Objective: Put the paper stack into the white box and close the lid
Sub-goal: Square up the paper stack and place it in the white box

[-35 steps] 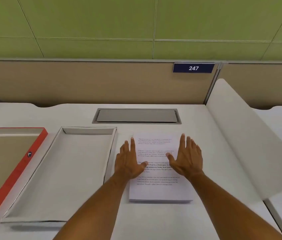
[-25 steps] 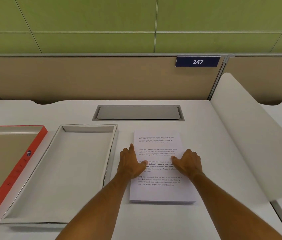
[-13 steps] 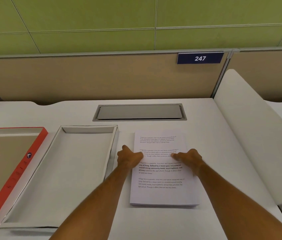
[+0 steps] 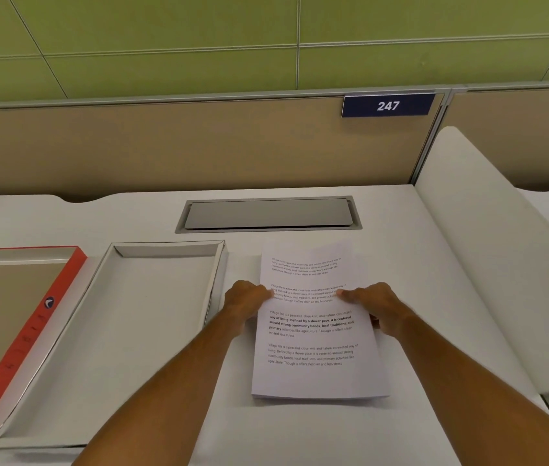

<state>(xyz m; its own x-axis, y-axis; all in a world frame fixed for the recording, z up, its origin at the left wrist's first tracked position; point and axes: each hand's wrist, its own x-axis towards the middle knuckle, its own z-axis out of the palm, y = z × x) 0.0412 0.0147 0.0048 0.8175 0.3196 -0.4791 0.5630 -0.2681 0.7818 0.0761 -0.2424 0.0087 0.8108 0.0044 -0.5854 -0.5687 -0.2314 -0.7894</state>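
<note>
Left hand (image 4: 244, 299) and right hand (image 4: 375, 306) clamp the paper stack (image 4: 316, 331) by its side edges.

One paper stack (image 4: 316, 348), one white box (image 4: 108, 348), one lid (image 4: 14, 317)

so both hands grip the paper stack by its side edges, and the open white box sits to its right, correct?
Not quite. The head view shows the white box to the left of the paper stack, between it and the red lid. The rest holds: the left hand and right hand grip the stack by its side edges, and the box is open.
</note>
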